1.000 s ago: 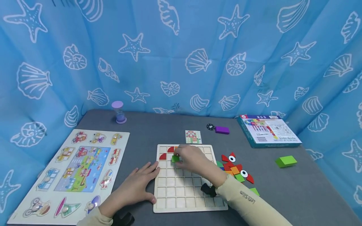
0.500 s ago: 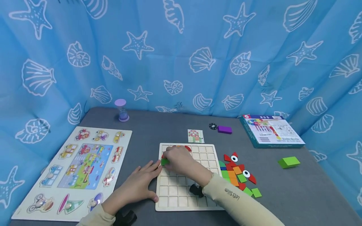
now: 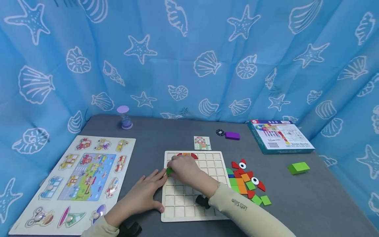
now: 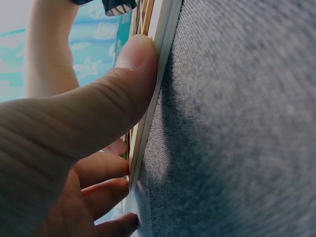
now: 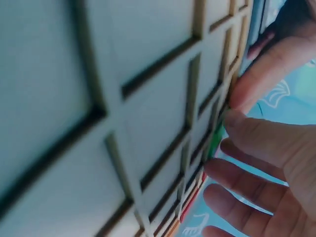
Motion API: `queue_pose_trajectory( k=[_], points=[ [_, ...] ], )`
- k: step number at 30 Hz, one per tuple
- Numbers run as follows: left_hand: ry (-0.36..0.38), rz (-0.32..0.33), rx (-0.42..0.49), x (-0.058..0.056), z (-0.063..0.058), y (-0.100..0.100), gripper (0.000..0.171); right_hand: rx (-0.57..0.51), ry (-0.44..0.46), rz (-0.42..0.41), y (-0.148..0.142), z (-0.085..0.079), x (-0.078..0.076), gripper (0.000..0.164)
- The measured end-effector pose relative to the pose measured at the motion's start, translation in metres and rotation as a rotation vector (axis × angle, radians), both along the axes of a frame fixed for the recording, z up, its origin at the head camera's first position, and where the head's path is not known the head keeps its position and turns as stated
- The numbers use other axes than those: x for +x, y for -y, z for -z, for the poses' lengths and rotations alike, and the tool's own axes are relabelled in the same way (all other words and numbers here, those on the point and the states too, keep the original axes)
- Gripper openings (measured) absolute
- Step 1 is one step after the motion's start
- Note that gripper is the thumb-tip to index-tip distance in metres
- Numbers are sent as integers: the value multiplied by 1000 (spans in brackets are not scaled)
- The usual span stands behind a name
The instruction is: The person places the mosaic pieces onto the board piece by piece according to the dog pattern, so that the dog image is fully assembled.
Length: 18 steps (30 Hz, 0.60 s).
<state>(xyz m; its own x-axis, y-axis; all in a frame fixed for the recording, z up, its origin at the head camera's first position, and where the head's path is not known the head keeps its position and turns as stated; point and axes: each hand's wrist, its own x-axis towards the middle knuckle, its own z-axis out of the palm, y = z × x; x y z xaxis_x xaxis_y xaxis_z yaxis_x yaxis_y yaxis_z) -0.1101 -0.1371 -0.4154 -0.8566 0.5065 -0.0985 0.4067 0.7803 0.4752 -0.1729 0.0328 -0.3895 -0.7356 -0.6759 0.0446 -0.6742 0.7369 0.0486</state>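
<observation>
A wooden grid board point(image 3: 174, 211) lies in front of me in the head view. My right hand point(image 3: 186, 169) pinches a small green tile point(image 3: 169, 171) between thumb and fingers at the board's left column, a few rows down. In the right wrist view that tile point(image 5: 216, 139) is a green sliver, mostly hidden by the fingertips. My left hand point(image 3: 145, 194) rests along the board's left edge, fingers spread, with its thumb point(image 4: 138, 64) against the side in the left wrist view. Red pieces point(image 3: 193, 156) with an orange one between them sit in the top row.
Loose coloured tiles point(image 3: 241, 184) lie right of the board. Behind it is a pattern card point(image 3: 202, 143), then a purple block point(image 3: 232, 135) and black disc point(image 3: 220, 132). A vehicle peg puzzle point(image 3: 124, 171), hourglass point(image 3: 125, 118), flat box point(image 3: 282, 136) and green block point(image 3: 299, 168) stand around.
My right hand has moved left across the board with the green tile, from the second column to the left column. The left hand keeps its place at the edge.
</observation>
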Motion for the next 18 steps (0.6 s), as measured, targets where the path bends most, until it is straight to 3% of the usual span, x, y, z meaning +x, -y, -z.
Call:
queue_pose_trajectory(
  k=[5,9,14,18],
  points=[
    [13,-3,-12,-1,1,-2,100,-115,61,48,-26,-12,0,25],
    [25,-1,-13,-1,0,-3,100,-181,74,178,-72,-23,-1,28],
    [23,-1,-18,-1,1,-2,101,-155,102,359,-141,-21,-6,27],
    [30,-7,-18,-1,2,-1,100,-102,206,396,-182,-12,-13,27]
  ],
)
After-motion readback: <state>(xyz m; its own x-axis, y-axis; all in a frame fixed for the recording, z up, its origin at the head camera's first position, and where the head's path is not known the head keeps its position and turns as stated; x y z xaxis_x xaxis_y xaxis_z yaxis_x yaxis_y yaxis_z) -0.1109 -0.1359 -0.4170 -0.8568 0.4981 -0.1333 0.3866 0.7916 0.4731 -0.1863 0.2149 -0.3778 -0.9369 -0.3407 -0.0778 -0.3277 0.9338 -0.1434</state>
